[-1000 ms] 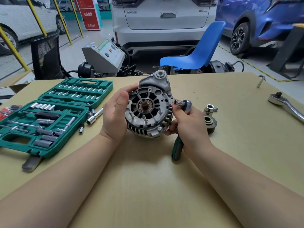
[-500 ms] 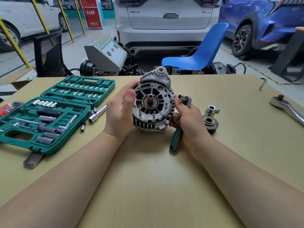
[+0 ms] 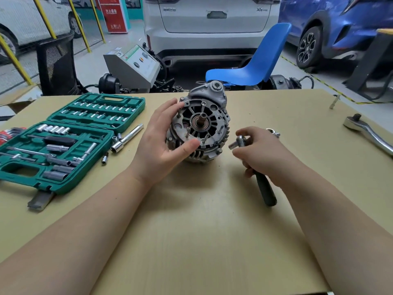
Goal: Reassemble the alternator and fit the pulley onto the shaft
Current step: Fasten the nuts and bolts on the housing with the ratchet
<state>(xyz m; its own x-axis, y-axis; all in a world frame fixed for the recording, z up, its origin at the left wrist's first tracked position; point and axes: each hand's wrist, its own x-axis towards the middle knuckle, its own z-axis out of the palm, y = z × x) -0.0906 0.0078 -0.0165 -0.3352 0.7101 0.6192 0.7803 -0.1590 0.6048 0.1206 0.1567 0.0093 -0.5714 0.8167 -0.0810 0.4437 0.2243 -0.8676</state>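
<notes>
An alternator (image 3: 200,126) stands on edge at the middle of a tan table (image 3: 191,231), its bare shaft (image 3: 202,119) facing the viewer. The left hand (image 3: 163,141) cups its left side, fingers behind the rim, thumb on the front face. Just to the right, apart from it, the right hand (image 3: 263,152) grips a small ratchet (image 3: 253,165) with a dark handle. On the left lies an open green socket case (image 3: 63,141), its moulded slots holding rows of sockets, bits and extension bars. A larger chrome ratchet (image 3: 370,135) lies far right.
</notes>
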